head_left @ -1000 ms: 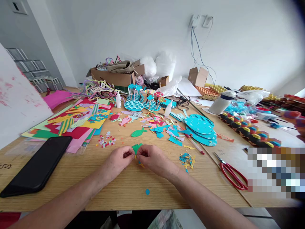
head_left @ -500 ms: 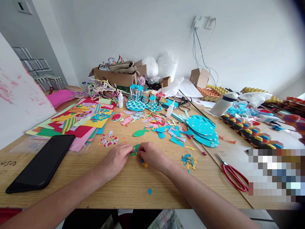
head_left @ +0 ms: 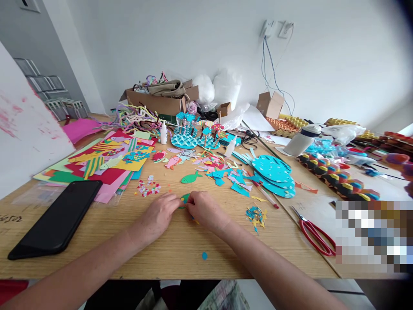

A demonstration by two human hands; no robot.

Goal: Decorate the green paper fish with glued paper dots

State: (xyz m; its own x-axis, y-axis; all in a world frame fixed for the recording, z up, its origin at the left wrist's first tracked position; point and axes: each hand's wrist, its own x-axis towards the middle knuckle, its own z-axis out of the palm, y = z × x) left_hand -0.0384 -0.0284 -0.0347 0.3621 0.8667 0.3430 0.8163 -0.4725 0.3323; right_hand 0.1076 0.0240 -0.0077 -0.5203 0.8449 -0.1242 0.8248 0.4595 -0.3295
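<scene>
On the table in front of me lies a small green paper fish [head_left: 185, 199] with a yellow spot, mostly covered by my fingers. My left hand [head_left: 162, 211] has its fingers closed at the left end of this fish. My right hand [head_left: 207, 210] pinches at its right part, the fingertips partly hidden. Under the right hand, bits of blue and yellow paper peek out. Just beyond the hands rests another green paper fish [head_left: 191, 177] with a drawn outline. A blue paper dot [head_left: 204, 256] sits near the table's front edge.
At left are a black phone [head_left: 56, 219] and stacked coloured paper [head_left: 106, 196]. Small paper bits [head_left: 148, 186] lie near my left hand, blue and yellow scraps [head_left: 256, 216] to the right. Farther right are red-handled scissors [head_left: 314, 234]. Glue bottles [head_left: 164, 133] stand behind.
My right hand has shifted slightly left over the green fish, covering more of it and of the blue and yellow bits below. The view has tilted slightly.
</scene>
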